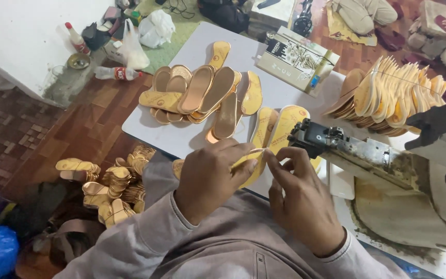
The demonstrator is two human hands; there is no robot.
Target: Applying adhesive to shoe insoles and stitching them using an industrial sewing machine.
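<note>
— How do the hands sit?
— Low centre of the frame, left hand (210,178) and right hand (300,199) both pinching one gold insole (280,135), knuckles up.
— Its direction?
— Long axis runs toward the upper right, beside the sewing machine arm (354,152); flat, glossy, oval.

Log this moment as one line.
left hand: pinching gold insole | right hand: pinching insole edge | beside: sewing machine arm | table: insole pile
</note>
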